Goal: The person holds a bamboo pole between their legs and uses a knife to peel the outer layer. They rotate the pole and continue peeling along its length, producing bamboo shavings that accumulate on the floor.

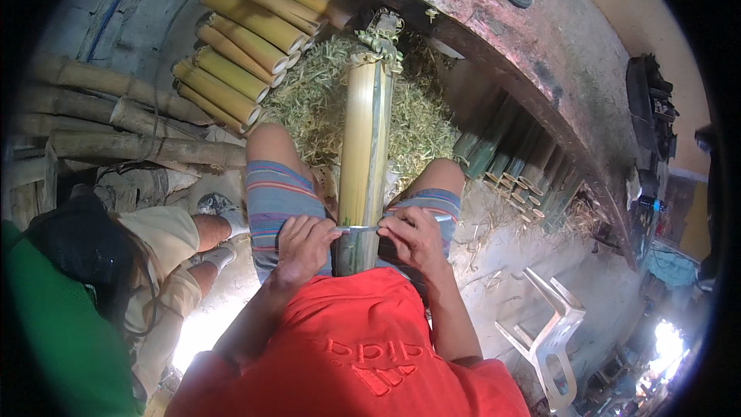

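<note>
A thick bamboo pole [361,135] runs away from my lap, between my knees. Most of its length is scraped to pale yellow; the end close to me is still green, and a darker strip goes along its right side. Across that near end lies a narrow metal blade [357,228], like a drawknife. My left hand [302,245] is closed round its left end, and my right hand [415,238] grips its right end with the fingers curled. The handles are mostly hidden in my fingers. Curled shavings [384,37] cling to the pole's far end.
Cut yellow bamboo tubes [255,31] lie stacked at the far left, beside a heap of shavings [328,81]. Long poles [147,147] lie at left, near another person's legs [174,239]. At right are a workbench [540,38], green tubes [509,158] and a white plastic chair [548,324].
</note>
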Available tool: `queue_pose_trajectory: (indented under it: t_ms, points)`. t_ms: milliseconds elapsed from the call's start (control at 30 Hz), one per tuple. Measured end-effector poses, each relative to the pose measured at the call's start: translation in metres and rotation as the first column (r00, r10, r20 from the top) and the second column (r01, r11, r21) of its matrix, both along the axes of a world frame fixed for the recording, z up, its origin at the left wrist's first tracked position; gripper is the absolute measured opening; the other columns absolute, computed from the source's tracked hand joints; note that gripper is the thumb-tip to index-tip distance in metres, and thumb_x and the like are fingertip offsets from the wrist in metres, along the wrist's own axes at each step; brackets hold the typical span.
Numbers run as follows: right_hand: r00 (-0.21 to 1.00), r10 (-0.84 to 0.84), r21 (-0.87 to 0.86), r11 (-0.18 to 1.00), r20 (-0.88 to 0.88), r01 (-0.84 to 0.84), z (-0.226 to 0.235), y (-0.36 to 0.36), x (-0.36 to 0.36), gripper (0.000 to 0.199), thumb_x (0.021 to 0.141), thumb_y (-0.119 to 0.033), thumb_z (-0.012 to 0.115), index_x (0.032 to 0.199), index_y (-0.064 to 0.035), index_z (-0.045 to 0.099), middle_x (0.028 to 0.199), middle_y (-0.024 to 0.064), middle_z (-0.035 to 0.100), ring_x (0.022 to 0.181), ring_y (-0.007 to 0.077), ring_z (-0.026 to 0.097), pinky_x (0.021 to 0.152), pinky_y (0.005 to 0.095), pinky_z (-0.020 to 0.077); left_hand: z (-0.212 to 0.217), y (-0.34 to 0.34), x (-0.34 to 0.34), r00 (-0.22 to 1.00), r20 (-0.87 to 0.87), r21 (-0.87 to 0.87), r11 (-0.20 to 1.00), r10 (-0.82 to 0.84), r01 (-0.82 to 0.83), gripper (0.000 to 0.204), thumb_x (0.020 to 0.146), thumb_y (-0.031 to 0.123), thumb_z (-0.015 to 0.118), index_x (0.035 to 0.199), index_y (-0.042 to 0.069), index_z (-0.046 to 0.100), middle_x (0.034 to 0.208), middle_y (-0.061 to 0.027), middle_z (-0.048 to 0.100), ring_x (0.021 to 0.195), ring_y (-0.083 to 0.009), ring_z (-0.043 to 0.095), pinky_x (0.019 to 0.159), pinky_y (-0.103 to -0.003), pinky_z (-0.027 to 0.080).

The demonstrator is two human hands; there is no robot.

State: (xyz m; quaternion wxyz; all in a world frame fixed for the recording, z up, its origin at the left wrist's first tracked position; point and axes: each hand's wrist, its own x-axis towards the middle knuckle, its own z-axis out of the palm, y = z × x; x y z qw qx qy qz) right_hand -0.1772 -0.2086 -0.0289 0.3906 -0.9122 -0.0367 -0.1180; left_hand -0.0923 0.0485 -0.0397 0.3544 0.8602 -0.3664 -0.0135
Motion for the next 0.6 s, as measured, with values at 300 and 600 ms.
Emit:
queue_pose_trajectory:
  t_ms: [300,600]
  points:
    - [0.990,-0.023,-0.006,1.000,0.136,0.024,-0.007,-0.074,0.168,0.015,0.095,-0.022,0.076,0.103,-0.0097,0.078,0.088,0.0125,0.063,0.082,0.0360,0.066,0.071,0.0460,0.0516,-0.015,-0.088,0.160,0.988,-0.017,-0.252,0.956,0.152,-0.151,0.018,0.103,0.023,0.067,0.102,0.006,0.071,0.094,-0.0169,0.073,0.089,-0.0407,0.067,0.080,-0.049,0.050]
    - [0.979,-0.058,-0.071,0.995,0.196,0.073,-0.006,-0.076,0.168,0.020,0.094,-0.026,0.079,0.108,-0.0113,0.079,0.090,0.0129,0.064,0.080,0.0357,0.067,0.069,0.0464,0.0532,-0.014,-0.085,0.176,0.990,0.091,-0.211,0.973,0.109,-0.088,0.019,0.103,0.024,0.066,0.101,0.005,0.072,0.097,-0.0146,0.074,0.091,-0.0382,0.067,0.084,-0.049,0.049]
